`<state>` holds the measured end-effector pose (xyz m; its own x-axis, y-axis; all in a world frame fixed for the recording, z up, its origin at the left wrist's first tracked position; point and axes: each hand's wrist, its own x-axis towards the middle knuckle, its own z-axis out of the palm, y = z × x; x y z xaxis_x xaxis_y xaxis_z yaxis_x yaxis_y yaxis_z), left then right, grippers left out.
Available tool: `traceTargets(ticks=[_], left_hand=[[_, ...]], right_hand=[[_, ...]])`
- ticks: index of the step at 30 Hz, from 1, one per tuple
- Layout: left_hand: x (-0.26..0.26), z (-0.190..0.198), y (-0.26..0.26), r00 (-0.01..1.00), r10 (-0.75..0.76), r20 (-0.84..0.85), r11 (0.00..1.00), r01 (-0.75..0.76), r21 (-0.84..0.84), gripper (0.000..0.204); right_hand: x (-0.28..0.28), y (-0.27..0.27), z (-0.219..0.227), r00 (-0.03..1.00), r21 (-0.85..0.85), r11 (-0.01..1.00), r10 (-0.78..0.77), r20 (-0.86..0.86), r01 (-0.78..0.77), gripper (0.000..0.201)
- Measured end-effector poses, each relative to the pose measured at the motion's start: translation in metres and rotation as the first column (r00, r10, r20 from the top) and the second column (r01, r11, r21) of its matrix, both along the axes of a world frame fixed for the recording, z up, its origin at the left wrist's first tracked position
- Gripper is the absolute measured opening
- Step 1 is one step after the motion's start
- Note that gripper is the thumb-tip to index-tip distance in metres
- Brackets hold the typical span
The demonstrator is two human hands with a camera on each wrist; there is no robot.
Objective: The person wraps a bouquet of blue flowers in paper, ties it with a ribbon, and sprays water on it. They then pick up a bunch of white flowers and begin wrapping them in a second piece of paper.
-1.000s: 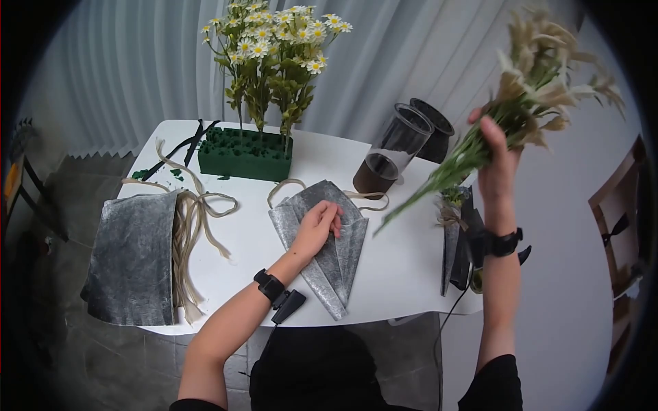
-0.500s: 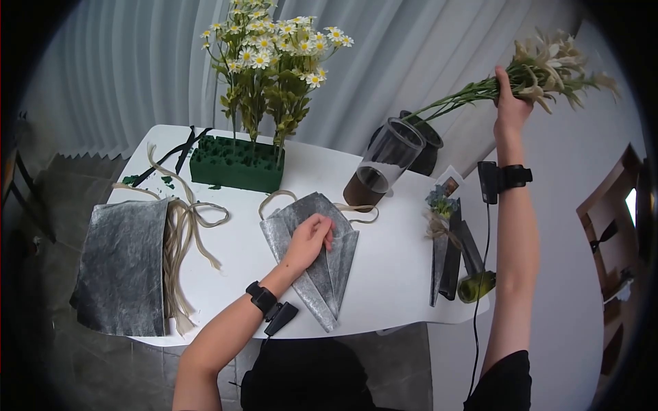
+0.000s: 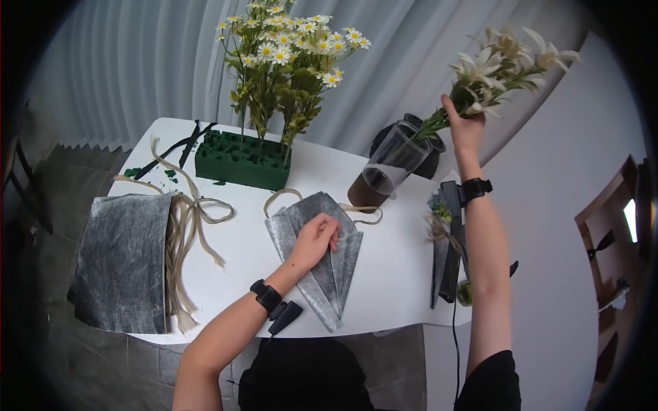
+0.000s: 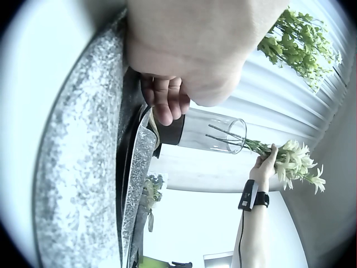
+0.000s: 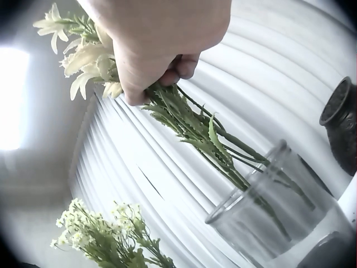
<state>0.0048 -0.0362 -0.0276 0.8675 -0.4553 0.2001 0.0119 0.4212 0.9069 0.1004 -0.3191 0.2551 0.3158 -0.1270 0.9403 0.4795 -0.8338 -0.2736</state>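
Observation:
My right hand [image 3: 467, 134] grips a bunch of white lilies [image 3: 482, 72] by the stems. In the right wrist view, the green stems [image 5: 192, 128] pass through the rim of a clear glass vase [image 5: 273, 223], their lower ends inside it. The vase [image 3: 397, 161] has a dark brown base. My left hand [image 3: 315, 241] lies on a folded grey wrapping piece [image 3: 348, 264] with cord handles, its fingers loosely curled and holding nothing. In the left wrist view, the grey material [image 4: 78, 162] fills the left side.
White daisies [image 3: 281, 51] stand in a green foam block [image 3: 243, 161] at the back. At the left lies a stack of grey pieces [image 3: 123, 264] with beige cords. A dark vase [image 3: 430, 164] stands behind the glass one. Dark objects and a small posy [image 3: 440, 209] lie at the right.
My right hand has brought the lilies left and down, and the stem ends have gone into the glass vase. My left hand has stayed on the folded grey piece.

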Motion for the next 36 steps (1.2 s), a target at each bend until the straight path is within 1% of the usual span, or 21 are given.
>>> traceTargets(ticks=[6, 7, 9, 13, 15, 16, 18, 19, 21, 22, 23, 25, 26, 28, 29, 31, 32, 34, 36], left_hand=[[-0.001, 0.002, 0.0, 1.0, 0.005, -0.004, 1.0, -0.005, 0.009, 0.026], [-0.001, 0.002, 0.0, 1.0, 0.005, -0.008, 1.0, -0.005, 0.011, 0.026], [0.0, 0.001, -0.001, 1.0, 0.008, -0.016, 1.0, -0.008, -0.008, 0.025], [0.0, 0.0, -0.002, 1.0, 0.009, -0.021, 1.0, -0.01, -0.025, 0.023], [0.0, 0.001, -0.001, 1.0, 0.006, -0.025, 1.0, -0.006, -0.031, 0.023], [0.0, 0.0, -0.001, 1.0, 0.003, -0.025, 0.999, -0.004, -0.037, 0.023], [0.0, 0.0, -0.001, 1.0, 0.0, -0.028, 0.999, -0.001, -0.04, 0.023], [0.0, 0.0, -0.001, 1.0, -0.003, -0.03, 0.999, 0.001, -0.044, 0.023], [0.0, 0.001, -0.001, 1.0, 0.001, -0.029, 0.999, -0.002, -0.044, 0.023], [0.0, 0.001, -0.001, 1.0, 0.002, -0.029, 0.999, -0.003, -0.044, 0.023], [0.0, 0.002, -0.001, 1.0, 0.003, -0.027, 0.999, -0.004, -0.043, 0.023], [0.0, 0.002, 0.0, 1.0, -0.008, -0.02, 1.0, 0.008, -0.007, 0.026], [0.0, 0.001, 0.0, 1.0, -0.008, -0.019, 1.0, 0.008, -0.007, 0.026], [0.001, 0.001, 0.0, 1.0, -0.012, -0.011, 1.0, 0.012, -0.008, 0.026], [0.001, 0.001, 0.0, 1.0, -0.013, -0.011, 1.0, 0.013, -0.008, 0.026], [0.0, 0.001, 0.0, 1.0, -0.009, -0.017, 1.0, 0.008, -0.003, 0.026], [0.0, 0.001, 0.0, 1.0, -0.011, -0.016, 1.0, 0.011, 0.0, 0.026], [0.001, 0.001, 0.0, 1.0, -0.011, -0.012, 1.0, 0.011, -0.015, 0.025], [0.001, 0.0, 0.001, 1.0, -0.014, -0.02, 1.0, 0.014, -0.027, 0.025]], right_hand=[[0.007, 0.0, -0.041, 0.995, 0.062, 0.998, 0.029, -0.097, -0.023, 0.055], [0.009, 0.0, -0.043, 0.995, 0.062, 0.998, 0.031, -0.097, -0.025, 0.055], [0.013, -0.003, -0.048, 0.991, 0.15, 0.986, 0.089, -0.096, -0.074, 0.057], [0.014, -0.004, -0.05, 0.99, 0.166, 0.985, 0.073, -0.121, -0.052, 0.058], [0.009, 0.002, -0.05, 0.971, 0.216, 0.973, 0.128, -0.201, -0.084, 0.058], [0.008, 0.003, -0.053, 0.971, 0.215, 0.973, 0.127, -0.204, -0.082, 0.058], [0.006, 0.005, -0.058, 0.949, 0.234, 0.97, 0.135, -0.284, -0.068, 0.053], [0.005, 0.005, -0.061, 0.949, 0.234, 0.97, 0.136, -0.283, -0.069, 0.053], [0.004, 0.005, -0.066, 0.91, 0.274, 0.952, 0.229, -0.347, -0.135, 0.055], [0.002, 0.007, -0.068, 0.891, 0.337, 0.932, 0.263, -0.371, -0.135, 0.055], [0.0, 0.009, -0.068, 0.891, 0.338, 0.931, 0.264, -0.37, -0.136, 0.055], [-0.003, 0.01, -0.066, 0.766, 0.576, 0.786, 0.507, -0.395, -0.224, 0.053], [-0.001, 0.006, -0.068, 0.767, 0.576, 0.786, 0.507, -0.393, -0.224, 0.053], [0.0, 0.003, -0.072, 0.695, 0.666, 0.708, 0.601, -0.395, -0.235, 0.055], [-0.002, 0.003, -0.073, 0.696, 0.666, 0.708, 0.601, -0.394, -0.234, 0.055], [-0.009, 0.005, -0.077, 0.649, 0.743, 0.615, 0.682, -0.336, -0.263, 0.057], [-0.011, 0.005, -0.078, 0.651, 0.744, 0.614, 0.682, -0.333, -0.262, 0.057], [-0.015, 0.006, -0.079, 0.621, 0.763, 0.588, 0.711, -0.33, -0.269, 0.062], [-0.018, 0.007, -0.081, 0.622, 0.764, 0.585, 0.712, -0.325, -0.272, 0.063]])
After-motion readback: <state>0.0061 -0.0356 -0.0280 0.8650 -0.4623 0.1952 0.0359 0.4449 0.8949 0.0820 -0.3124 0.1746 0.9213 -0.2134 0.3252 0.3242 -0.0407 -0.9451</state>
